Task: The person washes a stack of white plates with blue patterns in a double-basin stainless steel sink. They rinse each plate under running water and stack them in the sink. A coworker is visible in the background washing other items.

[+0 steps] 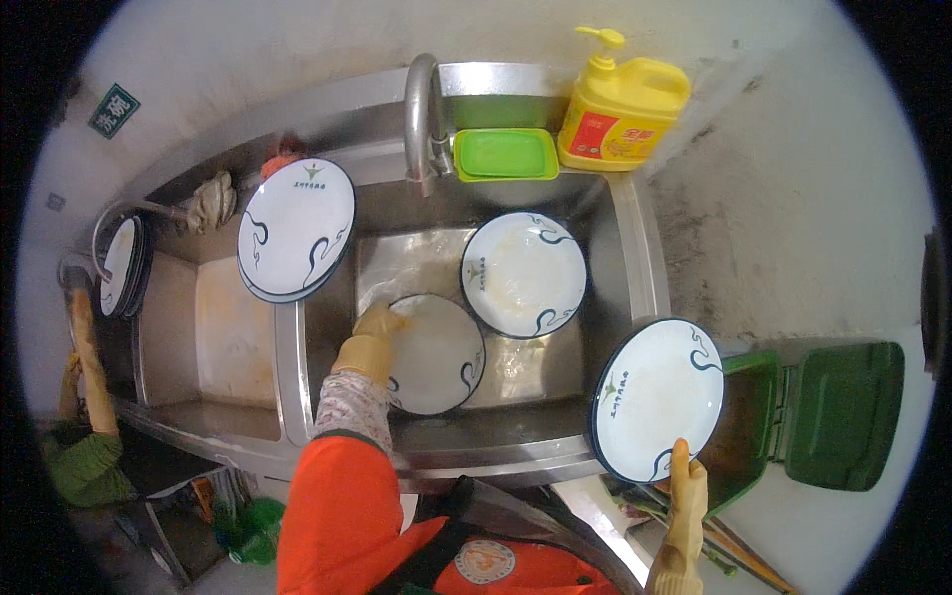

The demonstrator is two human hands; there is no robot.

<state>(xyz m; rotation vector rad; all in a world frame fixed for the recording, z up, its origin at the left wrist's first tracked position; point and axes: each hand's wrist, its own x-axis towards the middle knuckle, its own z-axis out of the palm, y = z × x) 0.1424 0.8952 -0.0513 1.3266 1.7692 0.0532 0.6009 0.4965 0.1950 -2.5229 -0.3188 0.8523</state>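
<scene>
My left hand, in a yellowish rubber glove, reaches into the right sink basin and touches the left edge of a submerged white plate; its fingers are partly hidden. My right hand, gloved alike, grips a white dark-rimmed plate by its lower edge, thumb on top, over the basin's right front corner. Another white plate lies in the basin, up and right of the submerged one. Stacked plates rest at the divider between the two basins.
A curved steel faucet, a green soap tray and a yellow detergent jug stand behind the basin. A crumpled cloth lies at the left basin's back. A green lidded bin is at right. Another person's gloved arm is at far left, near more plates.
</scene>
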